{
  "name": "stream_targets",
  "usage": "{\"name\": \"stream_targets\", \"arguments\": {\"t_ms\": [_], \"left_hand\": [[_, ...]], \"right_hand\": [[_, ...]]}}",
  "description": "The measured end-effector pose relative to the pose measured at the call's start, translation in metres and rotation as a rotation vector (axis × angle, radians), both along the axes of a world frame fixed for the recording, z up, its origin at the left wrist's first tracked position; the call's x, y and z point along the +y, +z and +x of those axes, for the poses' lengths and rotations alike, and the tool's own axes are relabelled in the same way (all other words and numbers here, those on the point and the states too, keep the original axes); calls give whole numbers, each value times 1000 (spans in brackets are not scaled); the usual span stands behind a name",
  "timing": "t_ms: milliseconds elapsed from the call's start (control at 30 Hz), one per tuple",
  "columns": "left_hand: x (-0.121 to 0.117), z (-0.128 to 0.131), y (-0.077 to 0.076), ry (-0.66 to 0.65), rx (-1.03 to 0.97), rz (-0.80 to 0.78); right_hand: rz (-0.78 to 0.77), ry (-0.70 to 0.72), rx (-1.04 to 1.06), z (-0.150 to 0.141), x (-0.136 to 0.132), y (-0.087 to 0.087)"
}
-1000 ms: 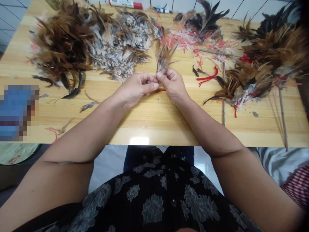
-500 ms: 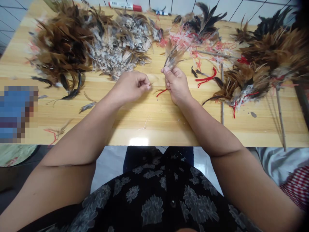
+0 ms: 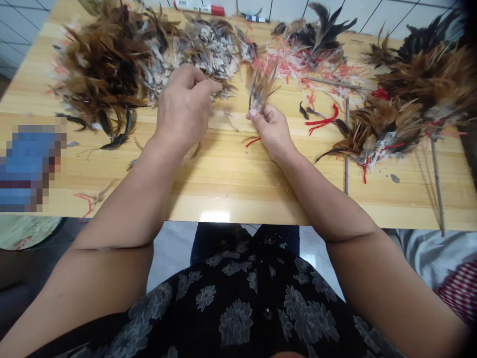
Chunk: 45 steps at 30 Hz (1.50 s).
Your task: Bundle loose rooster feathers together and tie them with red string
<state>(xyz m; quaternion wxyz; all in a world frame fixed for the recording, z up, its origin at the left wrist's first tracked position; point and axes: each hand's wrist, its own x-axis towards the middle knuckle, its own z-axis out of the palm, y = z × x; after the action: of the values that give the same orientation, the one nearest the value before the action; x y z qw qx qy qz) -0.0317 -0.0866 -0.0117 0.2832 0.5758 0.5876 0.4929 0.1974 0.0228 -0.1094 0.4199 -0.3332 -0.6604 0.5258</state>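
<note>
Grip of the right hand (image 3: 275, 130) is narrow, thumb and fingers pinching the base of a small feather bunch (image 3: 263, 83) that fans towards twelve o'clock, counting the clock from that hand. Just by its fingers, at eight o'clock, is a short red string (image 3: 253, 142). The left hand (image 3: 186, 102), at ten o'clock, is over a pile of grey-white feathers (image 3: 164, 57) with its fingers bent; blur makes it impossible to tell whether it holds anything. Beyond it, brown feathers (image 3: 104, 64) form a darker heap.

At one o'clock pink and white strands (image 3: 283, 62) tangle near dark feathers (image 3: 322, 32); at three lie red strands (image 3: 322, 120), a thin stick (image 3: 347, 169) and brown-feather bundles (image 3: 391, 119). The surface (image 3: 261, 194) is pale, glossy wood, its grain running nine to three, with a white glare (image 3: 215, 217) by the front edge at seven. White wall tiles (image 3: 372, 20) with dark joints show past the far edge at twelve. Shiny grey flooring (image 3: 167, 253) shows towards seven, a red-and-white checked cloth (image 3: 458, 288) at four.

At eleven, a white marker (image 3: 199, 7) with a red end bears print too small to read; at nine, a blue item (image 3: 30, 164) is masked into coarse squares
</note>
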Motion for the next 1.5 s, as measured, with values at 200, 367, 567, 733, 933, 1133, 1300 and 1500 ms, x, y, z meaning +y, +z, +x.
{"name": "stream_targets", "arguments": {"t_ms": [200,367,567,733,933,1133,1300,1500], "left_hand": [[-2,7,-8,146,427,20],[-3,29,-21,43,562,-195],[-10,42,-20,32,646,-230],[-6,35,-14,56,740,-292],[-4,34,-20,-61,716,-136],[-8,42,-17,-38,832,-254],[-1,29,-20,16,792,-255],[-1,14,-21,30,606,-274]], "right_hand": [[21,-12,-37,-2,1,-4],[11,0,-27,-3,-1,0],[9,-18,-37,-4,-2,0],[31,-23,-77,-2,-3,0],[45,-22,-80,-3,-4,2],[32,-16,-85,-4,-5,4],[29,-19,-94,-2,-7,6],[4,-37,-84,-1,-9,10]]}}
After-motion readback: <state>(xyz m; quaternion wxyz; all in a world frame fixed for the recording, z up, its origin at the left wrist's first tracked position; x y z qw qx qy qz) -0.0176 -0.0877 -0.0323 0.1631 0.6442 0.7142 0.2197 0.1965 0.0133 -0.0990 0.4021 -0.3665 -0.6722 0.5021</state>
